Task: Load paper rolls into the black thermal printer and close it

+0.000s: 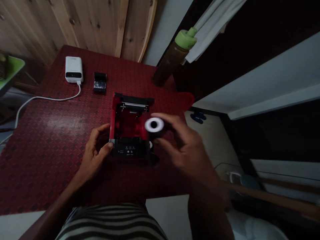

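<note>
A small red and black printer [130, 128] lies on the table, its inside exposed and its control panel facing me. My left hand [96, 146] grips its left side, with the thumb on the front corner and the fingers along the red wall. Between the thumb and fingers of my right hand [185, 140] is a paper roll [154, 125], blurred by motion. The roll's white end with a dark core faces me, just above the printer's right wall. Part of the roll's far side is hidden by my fingers.
On the red patterned table [75, 133] lie a white power bank [73, 68] with a white cable [55, 99] and a small black part [100, 82]. A brown bottle [172, 60] with a green cap stands at the back right, near a red stool edge [186, 101].
</note>
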`<state>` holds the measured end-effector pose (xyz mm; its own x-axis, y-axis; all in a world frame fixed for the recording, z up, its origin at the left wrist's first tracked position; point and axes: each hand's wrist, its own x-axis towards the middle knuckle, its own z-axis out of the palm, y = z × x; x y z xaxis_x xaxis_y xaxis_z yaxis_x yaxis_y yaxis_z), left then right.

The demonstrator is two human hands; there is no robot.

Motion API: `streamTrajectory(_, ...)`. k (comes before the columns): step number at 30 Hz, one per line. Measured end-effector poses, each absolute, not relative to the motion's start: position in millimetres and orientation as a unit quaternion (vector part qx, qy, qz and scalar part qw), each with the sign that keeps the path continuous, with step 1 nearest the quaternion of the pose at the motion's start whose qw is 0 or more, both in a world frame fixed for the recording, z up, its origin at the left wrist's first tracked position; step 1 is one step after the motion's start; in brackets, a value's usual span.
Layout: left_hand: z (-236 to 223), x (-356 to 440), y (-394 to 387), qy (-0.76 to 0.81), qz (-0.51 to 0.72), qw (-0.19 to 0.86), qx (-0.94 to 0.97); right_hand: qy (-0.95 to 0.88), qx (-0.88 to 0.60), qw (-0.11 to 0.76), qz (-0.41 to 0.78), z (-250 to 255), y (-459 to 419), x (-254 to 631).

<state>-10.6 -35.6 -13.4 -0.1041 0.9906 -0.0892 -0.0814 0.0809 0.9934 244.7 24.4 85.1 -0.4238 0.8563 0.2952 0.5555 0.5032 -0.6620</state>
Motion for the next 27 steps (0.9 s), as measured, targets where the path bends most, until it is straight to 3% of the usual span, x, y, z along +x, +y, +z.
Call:
streamTrajectory(7,-18.1,-12.5,-35.1,0.525,0.526,0.484,0.461,-0.896,-0.422,0.090,0.104,61.6,39.1,182.5)
streamTrajectory(16,-17.7,-13.0,-35.5,0.533,0.514,0.504,0.444,-0.880,-0.455,-0.009,0.135,47.6,70.8,164.4)
streamTrajectory(21,-17.9,-13.6,-36.3,0.538,0.512,0.507,0.438,-0.869,-0.457,0.009,0.189,39.3,78.9,164.3)
streamTrajectory(27,-15.7,-14.3,-35.7,0.537,0.510,0.514,0.432,-0.885,-0.381,0.121,0.239,50.3,65.5,190.6)
